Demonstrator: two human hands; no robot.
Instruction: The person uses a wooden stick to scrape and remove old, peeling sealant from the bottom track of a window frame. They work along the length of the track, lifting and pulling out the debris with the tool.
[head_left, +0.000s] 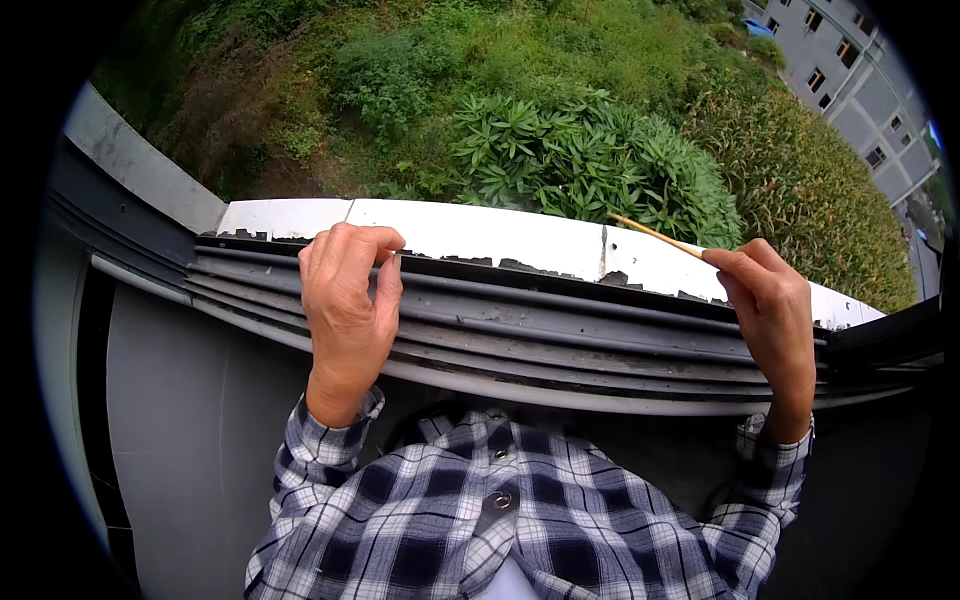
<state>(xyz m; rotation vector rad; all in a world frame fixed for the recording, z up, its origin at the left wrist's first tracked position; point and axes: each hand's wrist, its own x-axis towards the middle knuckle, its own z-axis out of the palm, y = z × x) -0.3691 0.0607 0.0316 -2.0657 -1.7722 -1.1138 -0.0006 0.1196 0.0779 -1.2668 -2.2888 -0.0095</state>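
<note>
In the head view, my right hand (772, 307) pinches one end of a thin wooden stick (654, 234) between thumb and fingers. The stick points left and outward, over the white outer sill (480, 236). My left hand (349, 292) is above the grey sliding-window track (555, 315). Its fingers are curled, and the thumb tip comes close to the index fingertip. Whether something tiny sits between them cannot be made out. Ragged dark patches (525, 268) run along the sill's inner edge beside the track.
Specks of debris (461, 319) lie in the track's grooves. A dark window frame (889, 341) stands at the right, and a grey frame post (124, 202) at the left. Beyond the sill are leafy shrubs (592, 150) lower down and a grey building (847, 75).
</note>
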